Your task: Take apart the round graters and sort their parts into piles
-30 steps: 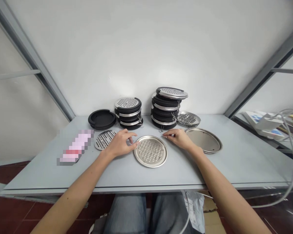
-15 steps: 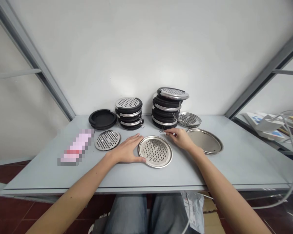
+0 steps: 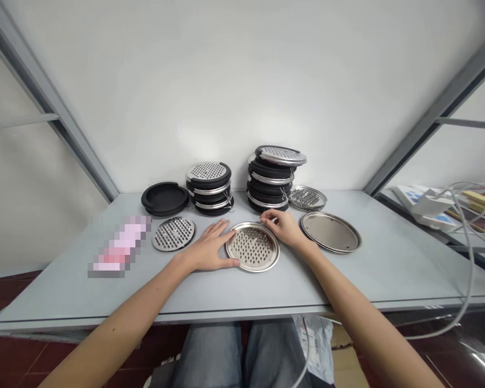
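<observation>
A round metal grater disc [image 3: 254,249] with a raised rim lies flat on the table in front of me. My left hand [image 3: 210,249] spreads its fingers at the disc's left side, with the thumb and index finger touching the rim. At the far right edge of the same disc, my right hand [image 3: 281,225] is closed in a pinch on a thin wire hook, mostly hidden by the fingers. To the left rests another perforated grater plate [image 3: 173,234]. Smooth round metal lids [image 3: 331,231] lie stacked to the right of my right hand.
Behind stand a shorter stack [image 3: 209,186] and a taller stack [image 3: 270,178] of black-rimmed graters with wire clips. A black ring-shaped tray [image 3: 165,198] sits at the back left, more grater discs [image 3: 307,198] at the back right. A pixelated pink item [image 3: 121,245] lies left. A white cable [image 3: 472,258] hangs right.
My right hand has moved left and inward, bringing the wire hook to the disc's rim. My left index finger now reaches onto the rim. The view has shifted slightly.
</observation>
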The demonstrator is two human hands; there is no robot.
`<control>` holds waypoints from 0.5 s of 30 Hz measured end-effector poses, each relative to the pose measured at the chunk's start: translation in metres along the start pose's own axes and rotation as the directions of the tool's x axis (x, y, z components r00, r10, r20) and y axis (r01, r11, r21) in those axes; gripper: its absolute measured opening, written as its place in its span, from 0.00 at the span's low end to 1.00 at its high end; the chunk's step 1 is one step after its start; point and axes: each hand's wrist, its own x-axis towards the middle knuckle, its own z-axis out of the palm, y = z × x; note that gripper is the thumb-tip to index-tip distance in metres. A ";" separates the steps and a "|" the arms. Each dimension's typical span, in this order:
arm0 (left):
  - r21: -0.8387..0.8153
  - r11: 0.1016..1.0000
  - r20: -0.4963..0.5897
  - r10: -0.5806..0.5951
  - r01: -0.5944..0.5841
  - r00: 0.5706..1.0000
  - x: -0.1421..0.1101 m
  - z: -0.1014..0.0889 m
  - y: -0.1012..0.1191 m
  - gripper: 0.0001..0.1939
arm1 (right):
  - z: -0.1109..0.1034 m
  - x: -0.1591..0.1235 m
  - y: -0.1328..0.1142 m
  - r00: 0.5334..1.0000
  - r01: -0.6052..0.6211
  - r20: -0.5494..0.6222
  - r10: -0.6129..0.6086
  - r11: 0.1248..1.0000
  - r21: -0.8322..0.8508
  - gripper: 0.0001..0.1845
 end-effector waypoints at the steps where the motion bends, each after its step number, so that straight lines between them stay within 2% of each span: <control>1: 0.000 1.000 -0.001 -0.011 0.011 1.000 0.000 0.000 -0.001 0.48 | 0.002 0.003 -0.001 1.000 0.018 0.016 -0.018 1.000 0.002 0.10; 5: 0.003 1.000 -0.012 -0.021 0.021 1.000 0.000 -0.002 -0.002 0.47 | 0.003 0.021 -0.004 0.990 0.104 0.101 -0.103 0.995 -0.006 0.09; 9: 0.005 1.000 -0.057 0.008 -0.008 0.998 0.000 -0.004 -0.005 0.46 | 0.008 0.035 -0.010 0.983 0.116 0.146 -0.110 0.993 -0.028 0.08; 15: -0.006 1.000 -0.081 0.005 -0.005 0.997 -0.002 -0.006 -0.007 0.46 | 0.020 0.029 -0.014 0.980 0.149 0.146 -0.137 0.986 -0.074 0.07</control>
